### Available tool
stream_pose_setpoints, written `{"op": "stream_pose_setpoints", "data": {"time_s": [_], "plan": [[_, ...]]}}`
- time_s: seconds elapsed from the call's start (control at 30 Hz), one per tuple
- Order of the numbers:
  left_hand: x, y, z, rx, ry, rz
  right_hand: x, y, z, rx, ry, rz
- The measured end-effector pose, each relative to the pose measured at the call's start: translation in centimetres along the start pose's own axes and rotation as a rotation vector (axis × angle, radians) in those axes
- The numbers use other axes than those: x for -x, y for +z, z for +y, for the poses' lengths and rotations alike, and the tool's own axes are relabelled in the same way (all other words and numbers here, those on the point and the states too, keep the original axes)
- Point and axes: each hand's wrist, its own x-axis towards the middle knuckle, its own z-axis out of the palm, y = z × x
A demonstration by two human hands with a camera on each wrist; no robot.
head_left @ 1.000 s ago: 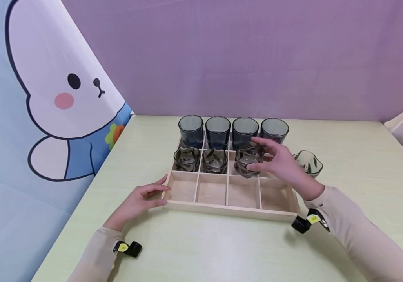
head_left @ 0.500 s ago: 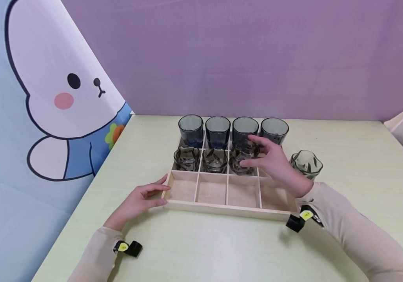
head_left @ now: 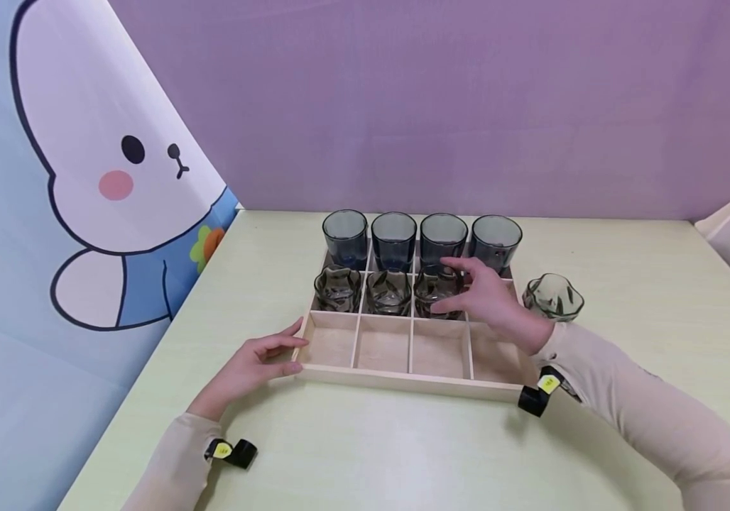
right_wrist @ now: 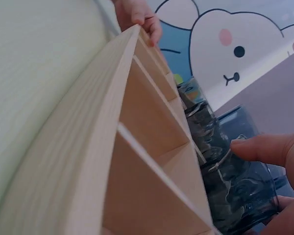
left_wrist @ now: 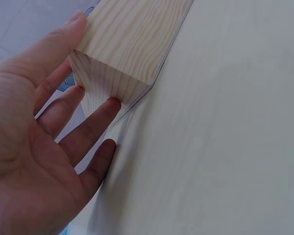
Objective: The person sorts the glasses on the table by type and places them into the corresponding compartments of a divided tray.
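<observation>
In the head view my right hand (head_left: 489, 301) holds a wavy smoked drinking glass (head_left: 432, 287), thumb on its near side and index finger at its far rim. The glass sits in the third middle-row compartment of a wooden divided tray (head_left: 416, 381). The right wrist view shows the thumb against this glass (right_wrist: 225, 196). At the tray's near left corner, my left hand (head_left: 253, 365) grips the edge; its fingertips touch the end wall (left_wrist: 100, 81). Two matching wavy glasses (head_left: 337, 289) stand to the left in the same row.
Several taller blue-grey tumblers (head_left: 393, 238) fill the tray's back row. Another wavy glass (head_left: 554, 297) stands on the table (head_left: 646, 298) right of the tray, beside the right forearm. A purple cloth backdrop (head_left: 454, 106) rises behind, with a cartoon-printed panel (head_left: 116, 220) at left.
My right hand has moved left and lowered the wavy glass into the third middle-row compartment. Its fingers are spread a little wider around the glass. The left hand stays at the tray corner.
</observation>
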Motion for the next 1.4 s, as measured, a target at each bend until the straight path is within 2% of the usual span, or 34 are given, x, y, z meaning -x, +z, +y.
{"op": "stream_pose_setpoints", "data": {"time_s": [0.23,0.43,0.57,0.7,0.93,1.1,1.27,1.4], "plan": [[0.0,0.0,0.1,-0.008,0.014,0.001,-0.3,0.3,0.5,0.079,-0.046,-0.037],[0.1,0.0,0.1,-0.009,0.021,-0.004,-0.6,-1.1,0.8,0.173,-0.091,-0.156],[0.2,0.0,0.2,-0.015,0.028,0.002,-0.6,-2.1,0.8,0.122,-0.088,-0.239],[0.2,0.0,0.2,-0.023,0.034,0.006,-0.4,-2.7,0.8,0.073,-0.092,-0.288],[0.2,0.0,0.2,-0.014,0.035,-0.005,0.5,-3.4,1.1,0.036,-0.113,-0.322],[0.1,0.1,0.3,-0.014,0.040,-0.006,1.4,-4.2,1.5,-0.021,-0.182,-0.333],[0.2,0.2,0.4,-0.020,0.032,0.001,2.5,-5.7,1.5,-0.029,-0.243,-0.304],[0.2,0.3,0.4,-0.021,0.015,0.007,3.1,-7.0,1.6,-0.019,-0.235,-0.264]]}}
